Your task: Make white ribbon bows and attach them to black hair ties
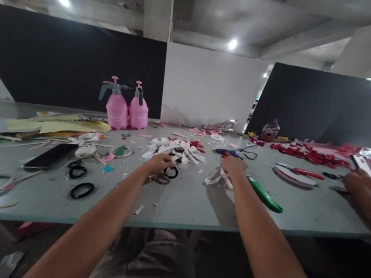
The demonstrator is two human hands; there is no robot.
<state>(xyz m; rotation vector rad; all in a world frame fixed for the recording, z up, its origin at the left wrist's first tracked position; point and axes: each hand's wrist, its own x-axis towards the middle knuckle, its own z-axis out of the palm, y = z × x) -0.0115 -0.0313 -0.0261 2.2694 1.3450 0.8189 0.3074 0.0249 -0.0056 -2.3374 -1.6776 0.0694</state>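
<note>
My left hand [158, 163] reaches over the grey table [183, 203], its fingers curled over a black hair tie [171, 172] that lies just below them. In front of it is a pile of white ribbon strips [173, 149]. My right hand [233, 165] is closed, knuckles up, above a loop of white ribbon [216, 177]; whether it grips the ribbon is hidden. Beside my right forearm lies a green-handled tool [265, 196].
Two pink spray bottles [127, 109] stand at the back. A phone [49, 156], black hair ties [82, 190] and yellow paper [69, 126] lie left. Red ribbon pieces [308, 154] and red scissors [301, 171] lie right, where another person's hand [358, 181] holds a phone.
</note>
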